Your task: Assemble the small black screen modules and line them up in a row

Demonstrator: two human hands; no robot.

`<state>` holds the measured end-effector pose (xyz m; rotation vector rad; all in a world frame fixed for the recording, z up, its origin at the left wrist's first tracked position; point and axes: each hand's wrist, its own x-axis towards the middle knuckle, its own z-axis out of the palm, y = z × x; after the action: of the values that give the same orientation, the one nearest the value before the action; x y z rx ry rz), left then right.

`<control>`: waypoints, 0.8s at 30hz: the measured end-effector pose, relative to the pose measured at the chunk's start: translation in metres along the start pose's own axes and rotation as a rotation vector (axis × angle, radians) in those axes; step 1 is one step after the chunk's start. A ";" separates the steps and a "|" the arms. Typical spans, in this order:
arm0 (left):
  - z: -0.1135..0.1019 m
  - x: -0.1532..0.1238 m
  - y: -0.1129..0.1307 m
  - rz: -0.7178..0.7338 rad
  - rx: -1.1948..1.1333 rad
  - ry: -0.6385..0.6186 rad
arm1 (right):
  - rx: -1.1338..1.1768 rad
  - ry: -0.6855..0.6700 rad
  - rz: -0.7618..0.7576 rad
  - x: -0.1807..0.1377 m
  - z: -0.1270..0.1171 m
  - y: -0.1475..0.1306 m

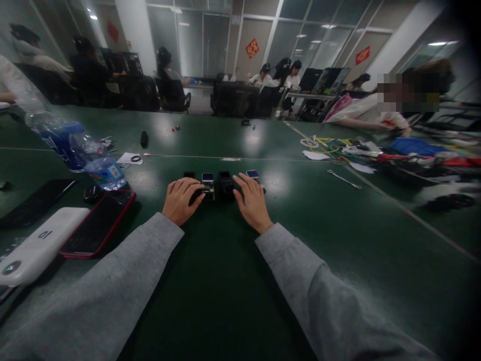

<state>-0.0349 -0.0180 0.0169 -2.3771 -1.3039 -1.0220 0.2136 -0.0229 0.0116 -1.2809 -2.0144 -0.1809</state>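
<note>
In the head view, several small devices stand in a row on the green table. My left hand [182,200] lies over a black device [189,174], which it mostly hides. Its fingertips and thumb are apart and reach the edge of a small circuit board with a screen [208,186]. To the right of that board sits a black handheld device [225,183]. My right hand [252,203], fingers spread, touches or nearly touches its right side. Behind those fingers is another small screened device [253,174], partly covered. Neither hand visibly grips anything.
On the left lie a red-edged phone [101,223], a white power bank [41,245], a dark slab [37,200] and plastic bottles [97,158]. A wrench [343,179] and a tangled cable pile [376,150] are at right. A co-worker [361,113] sits beyond the cables.
</note>
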 end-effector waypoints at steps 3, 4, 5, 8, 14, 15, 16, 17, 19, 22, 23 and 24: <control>0.000 -0.001 -0.009 -0.152 0.010 0.127 | 0.023 0.208 0.176 0.001 -0.001 0.015; -0.001 -0.001 -0.014 -0.191 0.019 0.134 | 0.024 0.253 0.216 0.002 -0.002 0.021; -0.001 -0.001 -0.020 -0.225 0.038 0.135 | 0.022 0.283 0.244 0.002 -0.002 0.029; -0.003 -0.002 -0.038 -0.318 0.149 0.007 | 0.020 0.303 0.289 0.002 0.000 0.048; -0.003 -0.003 -0.056 -0.490 0.174 -0.496 | 0.051 0.050 0.271 -0.003 0.013 0.060; -0.002 -0.003 -0.055 -0.475 0.179 -0.501 | 0.050 0.011 0.267 -0.004 0.015 0.059; -0.002 -0.003 -0.054 -0.451 0.185 -0.499 | 0.046 -0.014 0.268 -0.005 0.016 0.058; -0.002 -0.003 -0.053 -0.429 0.189 -0.496 | 0.041 -0.031 0.269 -0.005 0.017 0.058; -0.003 -0.003 -0.051 -0.410 0.197 -0.490 | 0.032 -0.049 0.271 -0.005 0.017 0.056; -0.003 -0.003 -0.050 -0.397 0.204 -0.487 | 0.025 -0.066 0.267 -0.005 0.015 0.055; -0.003 -0.003 -0.050 -0.391 0.205 -0.485 | 0.024 -0.069 0.264 -0.005 0.015 0.055; -0.004 -0.003 -0.050 -0.388 0.205 -0.482 | 0.025 -0.069 0.261 -0.005 0.014 0.054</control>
<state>-0.0779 0.0066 0.0117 -2.3415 -1.9862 -0.3627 0.2529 0.0072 -0.0159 -1.5365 -1.8772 0.0118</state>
